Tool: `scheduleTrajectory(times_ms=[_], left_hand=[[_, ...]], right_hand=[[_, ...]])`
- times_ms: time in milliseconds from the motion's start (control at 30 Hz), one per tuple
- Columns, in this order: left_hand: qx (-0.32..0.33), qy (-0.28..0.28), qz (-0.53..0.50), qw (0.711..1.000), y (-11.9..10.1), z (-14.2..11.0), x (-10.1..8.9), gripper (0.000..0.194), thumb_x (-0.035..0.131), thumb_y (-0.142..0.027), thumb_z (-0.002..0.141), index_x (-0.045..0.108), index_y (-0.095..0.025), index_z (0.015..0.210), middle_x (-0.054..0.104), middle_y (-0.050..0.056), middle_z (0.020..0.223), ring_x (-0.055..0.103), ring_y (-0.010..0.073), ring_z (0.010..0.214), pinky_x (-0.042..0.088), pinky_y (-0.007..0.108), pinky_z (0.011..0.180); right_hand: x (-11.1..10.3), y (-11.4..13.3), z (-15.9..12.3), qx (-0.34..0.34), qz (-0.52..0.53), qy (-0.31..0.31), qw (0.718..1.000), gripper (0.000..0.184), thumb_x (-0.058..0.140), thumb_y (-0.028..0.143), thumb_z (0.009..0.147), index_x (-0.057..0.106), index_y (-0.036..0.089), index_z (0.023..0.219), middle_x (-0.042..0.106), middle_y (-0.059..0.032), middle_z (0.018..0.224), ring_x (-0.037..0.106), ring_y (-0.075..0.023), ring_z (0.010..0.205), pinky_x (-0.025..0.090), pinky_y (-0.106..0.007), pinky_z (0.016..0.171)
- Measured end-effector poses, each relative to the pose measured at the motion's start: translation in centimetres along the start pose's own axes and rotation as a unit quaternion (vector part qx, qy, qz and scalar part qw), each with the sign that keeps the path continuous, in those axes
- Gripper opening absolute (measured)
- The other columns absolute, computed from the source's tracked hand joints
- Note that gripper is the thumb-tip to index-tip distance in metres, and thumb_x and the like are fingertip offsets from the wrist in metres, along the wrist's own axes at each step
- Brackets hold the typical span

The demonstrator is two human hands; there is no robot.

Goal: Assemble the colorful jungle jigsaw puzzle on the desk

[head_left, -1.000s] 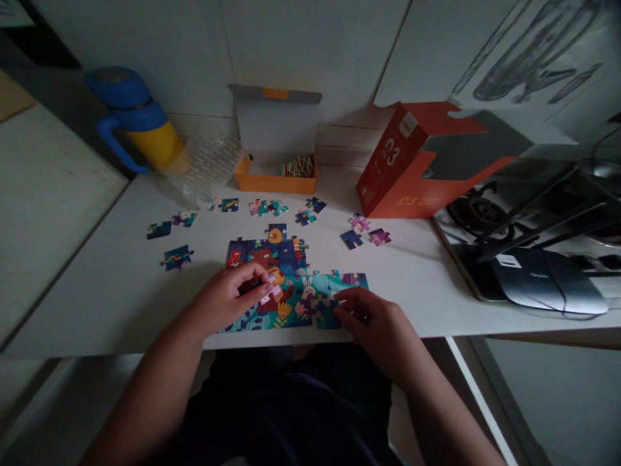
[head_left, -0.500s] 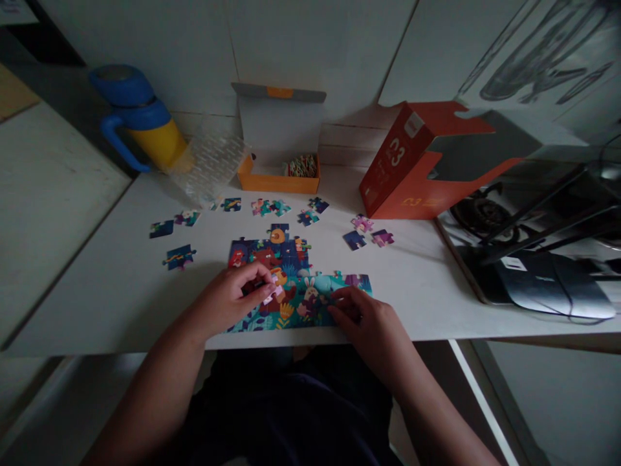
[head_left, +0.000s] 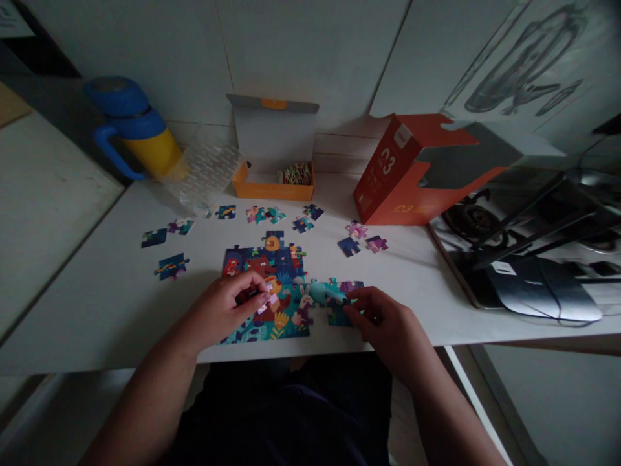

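Observation:
A partly joined colourful jigsaw puzzle [head_left: 276,285] lies on the white table [head_left: 427,285] near its front edge. My left hand [head_left: 226,307] rests on the puzzle's left part, fingers curled and pinched on a pinkish puzzle piece [head_left: 268,301]. My right hand [head_left: 388,323] sits at the puzzle's right end, fingers bent and pinching a dark blue-green piece [head_left: 339,315] at the puzzle's lower right edge. Loose pieces [head_left: 264,213] lie scattered behind the puzzle, with others at the left [head_left: 169,265] and right [head_left: 361,239].
An open orange tray box [head_left: 272,184] with small pieces stands at the back. A red carton [head_left: 402,175] lies on its side to the right. A blue and yellow jug [head_left: 136,129] and a clear plastic bag [head_left: 206,168] are back left. A gas hob [head_left: 524,252] is right.
My right hand has shifted a little to the right, drawing the blue-green piece slightly away from the puzzle's edge. The left hand stays pinched in about the same place. The camera tilted slightly.

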State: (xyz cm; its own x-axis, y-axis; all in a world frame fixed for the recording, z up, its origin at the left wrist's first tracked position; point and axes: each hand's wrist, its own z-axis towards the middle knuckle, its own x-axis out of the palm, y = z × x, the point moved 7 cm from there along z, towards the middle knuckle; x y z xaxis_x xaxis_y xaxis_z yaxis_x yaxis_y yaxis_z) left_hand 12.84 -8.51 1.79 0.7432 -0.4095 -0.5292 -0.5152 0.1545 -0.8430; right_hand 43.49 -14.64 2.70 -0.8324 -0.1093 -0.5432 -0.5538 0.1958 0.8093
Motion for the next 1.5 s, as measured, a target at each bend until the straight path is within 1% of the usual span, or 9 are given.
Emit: scheduleTrajectory(times_ms=[133, 333, 467, 633, 767, 933, 1200, 1367, 1500], left_hand=[[0.001, -0.003, -0.003, 1.000, -0.1, 0.0, -0.1, 0.026, 0.063, -0.050, 0.104, 0.068, -0.024, 0.101, 0.076, 0.000, 0.093, 0.072, 0.0176, 0.086, 0.054, 0.026, 0.075], [-0.001, -0.005, -0.004, 1.000, -0.1, 0.0, -0.1, 0.026, 0.064, -0.050, 0.104, 0.068, -0.025, 0.100, 0.077, 0.000, 0.094, 0.073, 0.0178, 0.087, 0.055, 0.027, 0.076], [-0.006, 0.009, -0.031, 0.999, 0.4, 0.0, 0.3, 0.024, 0.063, -0.048, 0.105, 0.068, -0.025, 0.103, 0.078, 0.001, 0.098, 0.075, 0.0180, 0.090, 0.057, 0.029, 0.081], [-0.002, -0.027, -0.033, 0.999, 0.2, -0.1, 0.0, 0.024, 0.063, -0.046, 0.105, 0.069, -0.024, 0.110, 0.078, 0.004, 0.104, 0.075, 0.0189, 0.092, 0.058, 0.030, 0.080], [-0.009, -0.046, -0.017, 0.999, 0.1, -0.3, -0.3, 0.036, 0.063, -0.045, 0.104, 0.068, -0.026, 0.134, 0.077, 0.005, 0.107, 0.074, 0.0181, 0.087, 0.059, 0.030, 0.077], [-0.020, -0.052, -0.017, 0.998, 0.8, -0.4, -0.3, 0.053, 0.065, -0.046, 0.105, 0.057, -0.029, 0.154, 0.076, 0.004, 0.103, 0.073, 0.0172, 0.086, 0.060, 0.031, 0.081], [-0.017, -0.058, -0.029, 0.998, -0.1, -0.3, -0.4, 0.042, 0.066, -0.044, 0.104, 0.065, -0.026, 0.142, 0.075, 0.004, 0.099, 0.072, 0.0171, 0.085, 0.060, 0.032, 0.082], [0.009, -0.062, -0.056, 0.996, -0.3, -0.2, -0.3, 0.036, 0.065, -0.042, 0.104, 0.067, -0.023, 0.135, 0.075, 0.008, 0.111, 0.073, 0.0194, 0.099, 0.059, 0.032, 0.084], [0.013, -0.062, -0.062, 0.996, -0.1, -0.2, 0.0, 0.032, 0.065, -0.043, 0.105, 0.069, -0.022, 0.129, 0.073, 0.006, 0.103, 0.070, 0.0170, 0.091, 0.059, 0.030, 0.080]], right_hand=[[-3.2, -1.3, 1.4, 0.011, -0.015, -0.057, 0.998, 0.037, 0.066, 0.054, 0.098, 0.073, 0.025, 0.121, 0.078, -0.0022, 0.089, 0.066, -0.0167, 0.062, 0.051, -0.030, 0.059], [-8.5, -3.7, 4.2, -0.010, -0.132, -0.165, 0.977, 0.037, 0.065, 0.055, 0.096, 0.080, 0.024, 0.110, 0.082, -0.0072, 0.092, 0.072, -0.0221, 0.072, 0.050, -0.035, 0.066], [-10.1, -4.9, 5.8, -0.006, -0.132, -0.189, 0.973, 0.042, 0.065, 0.059, 0.095, 0.081, 0.022, 0.106, 0.082, -0.0093, 0.089, 0.073, -0.0239, 0.073, 0.050, -0.035, 0.066], [-8.5, -4.3, 6.2, -0.041, -0.081, -0.215, 0.972, 0.047, 0.063, 0.063, 0.099, 0.079, 0.020, 0.112, 0.082, -0.0089, 0.092, 0.073, -0.0225, 0.075, 0.051, -0.032, 0.066], [-6.7, -3.9, 5.5, -0.066, -0.104, -0.219, 0.968, 0.045, 0.065, 0.062, 0.099, 0.079, 0.021, 0.112, 0.081, -0.0070, 0.087, 0.071, -0.0213, 0.071, 0.051, -0.032, 0.063], [-6.8, -4.0, 4.9, -0.076, -0.104, -0.244, 0.961, 0.039, 0.068, 0.057, 0.098, 0.079, 0.022, 0.110, 0.081, -0.0067, 0.088, 0.073, -0.0209, 0.072, 0.052, -0.030, 0.064], [-6.4, -3.7, 4.7, -0.116, -0.152, -0.243, 0.951, 0.036, 0.067, 0.055, 0.098, 0.080, 0.023, 0.109, 0.077, -0.0035, 0.080, 0.067, -0.0181, 0.064, 0.049, -0.030, 0.059], [-6.2, -3.2, 4.6, -0.143, -0.159, -0.235, 0.948, 0.034, 0.067, 0.054, 0.097, 0.080, 0.024, 0.107, 0.079, -0.0039, 0.082, 0.067, -0.0186, 0.064, 0.051, -0.032, 0.061], [-6.2, -2.9, 4.5, -0.149, -0.167, -0.236, 0.946, 0.034, 0.066, 0.054, 0.097, 0.080, 0.024, 0.106, 0.076, -0.0038, 0.077, 0.065, -0.0189, 0.060, 0.050, -0.033, 0.059]])
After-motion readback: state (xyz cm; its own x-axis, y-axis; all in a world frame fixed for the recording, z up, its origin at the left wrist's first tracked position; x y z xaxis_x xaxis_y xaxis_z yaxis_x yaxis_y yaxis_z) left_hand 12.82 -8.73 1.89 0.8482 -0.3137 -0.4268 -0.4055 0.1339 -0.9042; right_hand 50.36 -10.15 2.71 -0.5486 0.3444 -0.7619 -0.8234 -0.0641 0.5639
